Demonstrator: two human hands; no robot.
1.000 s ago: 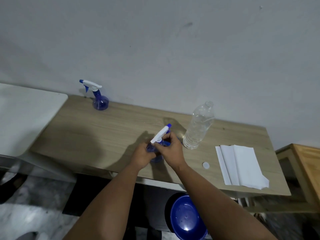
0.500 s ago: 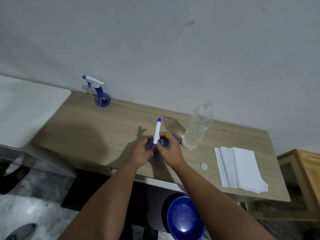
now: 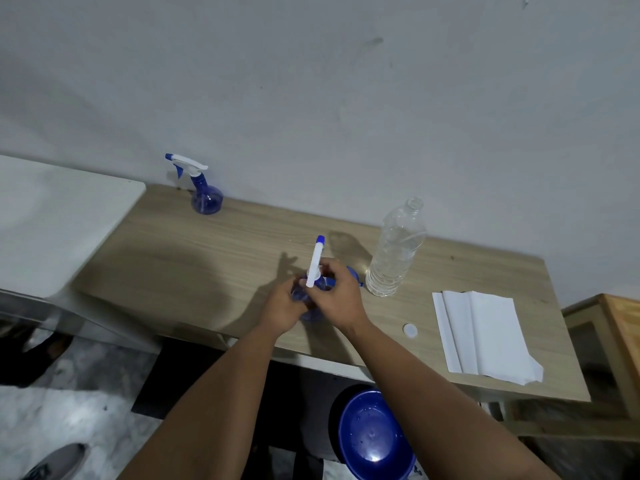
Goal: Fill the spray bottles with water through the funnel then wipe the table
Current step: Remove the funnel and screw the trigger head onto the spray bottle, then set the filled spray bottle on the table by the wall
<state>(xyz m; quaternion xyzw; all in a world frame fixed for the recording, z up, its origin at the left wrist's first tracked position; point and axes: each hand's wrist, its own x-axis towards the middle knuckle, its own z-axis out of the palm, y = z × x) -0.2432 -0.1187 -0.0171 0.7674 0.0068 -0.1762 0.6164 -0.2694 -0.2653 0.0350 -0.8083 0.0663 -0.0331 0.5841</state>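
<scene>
Head view looks down on a blue spray bottle (image 3: 309, 308) standing near the front edge of a wooden table (image 3: 194, 258), held between both hands. Its white trigger head (image 3: 316, 263), tipped with a blue nozzle, points up and away from the person. The left hand (image 3: 282, 308) has its fingers curled round the round blue body from the left side. The right hand (image 3: 337, 294) has its fingers and thumb curled round the neck, just under the trigger head. A small blue part (image 3: 355, 274) shows just behind the right hand; what it is cannot be told.

Just to the right of the held bottle stands a clear plastic water bottle (image 3: 394, 252), upright, its mouth uncapped, water filling the lower part. A white cap (image 3: 410, 330) lies flat on the table, right of the held bottle and nearer the front edge than the water bottle. Farther right lies a folded white paper towel (image 3: 485, 336), well apart from the hands.

Well to the left of the held bottle and at the back, against the wall (image 3: 346, 98), a second spray bottle (image 3: 202, 192) stands upright with its nozzle pointing left. Beyond the table's left end sits a white surface (image 3: 52, 216). Below the table's front edge, under the right forearm, a blue basin (image 3: 374, 434) rests on the floor. A grey shoe (image 3: 55, 460) shows at the bottom left corner.
</scene>
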